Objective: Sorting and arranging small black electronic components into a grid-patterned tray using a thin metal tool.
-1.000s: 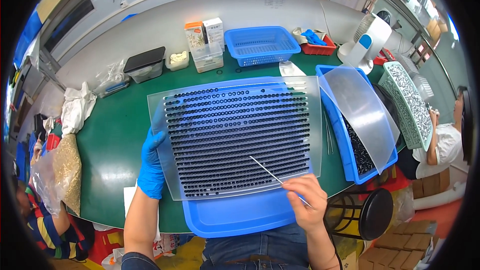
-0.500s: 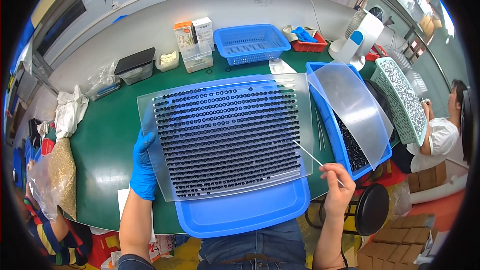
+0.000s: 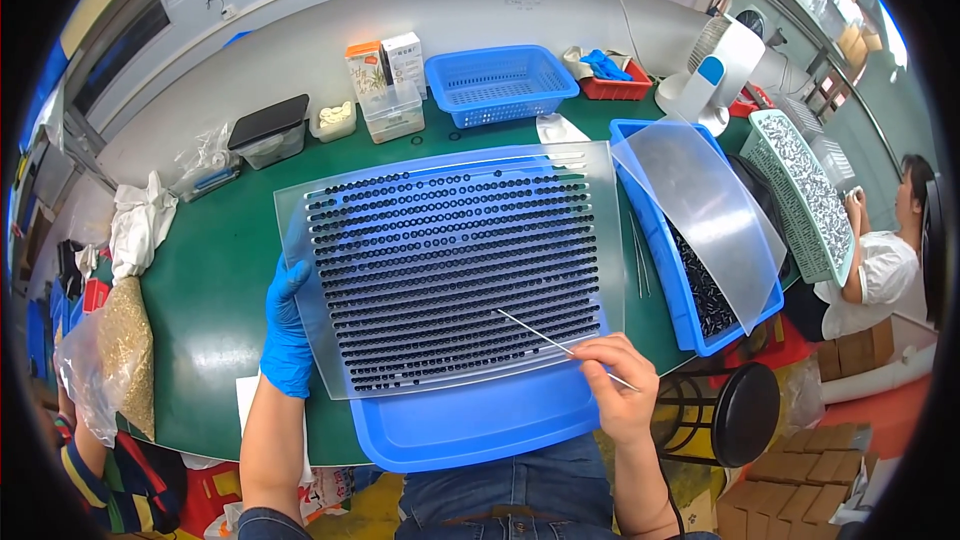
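A clear plastic plate (image 3: 590, 190) with many rows of small black rings lies tilted over a blue tray (image 3: 470, 430) at the table's near edge. My left hand (image 3: 287, 330), in a blue glove, grips the plate's left edge. My right hand (image 3: 618, 380) is bare and pinches a thin metal rod (image 3: 545, 338), whose tip rests on the lower right rows of rings.
A second blue tray (image 3: 665, 270) of black parts stands to the right, half covered by a clear sheet (image 3: 700, 210). Behind are a blue basket (image 3: 500, 85), small boxes, a black-lidded container (image 3: 265, 130) and a white fan (image 3: 725, 70). Another person sits at far right. A black stool (image 3: 745, 410) stands nearby.
My right hand has come back from beyond the plate's right edge onto its lower right corner, bringing the rod tip over the rings. The left hand still holds the plate.
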The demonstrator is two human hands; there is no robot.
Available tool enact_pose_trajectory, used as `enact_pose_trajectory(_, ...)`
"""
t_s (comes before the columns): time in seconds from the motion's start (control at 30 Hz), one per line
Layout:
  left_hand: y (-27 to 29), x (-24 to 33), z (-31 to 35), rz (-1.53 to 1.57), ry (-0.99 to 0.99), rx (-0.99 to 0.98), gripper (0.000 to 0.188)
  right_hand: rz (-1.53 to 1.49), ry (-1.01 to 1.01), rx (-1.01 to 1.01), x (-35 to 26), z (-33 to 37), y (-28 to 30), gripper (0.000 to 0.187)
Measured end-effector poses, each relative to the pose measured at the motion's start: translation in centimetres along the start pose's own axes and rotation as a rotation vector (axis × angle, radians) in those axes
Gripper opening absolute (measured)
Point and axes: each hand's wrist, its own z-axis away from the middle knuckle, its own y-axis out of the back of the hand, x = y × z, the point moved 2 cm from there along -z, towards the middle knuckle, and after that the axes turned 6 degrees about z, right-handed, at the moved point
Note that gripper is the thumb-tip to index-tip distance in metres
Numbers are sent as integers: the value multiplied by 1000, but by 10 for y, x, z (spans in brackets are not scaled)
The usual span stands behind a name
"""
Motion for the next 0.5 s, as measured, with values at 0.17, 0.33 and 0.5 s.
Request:
enact_pose_trajectory(0.17, 4, -2, -1, 13, 3, -10, 92, 24, -60, 63, 13, 5, 25, 12)
enact_pose_trajectory(0.33, 1, 1, 2, 15, 6, 15, 87, -14, -154, 168, 24, 10, 45, 12)
enact_pose_trajectory(0.5, -1, -3, -2, 85, -10, -3, 82, 25, -167, 234, 22, 15, 55, 14)
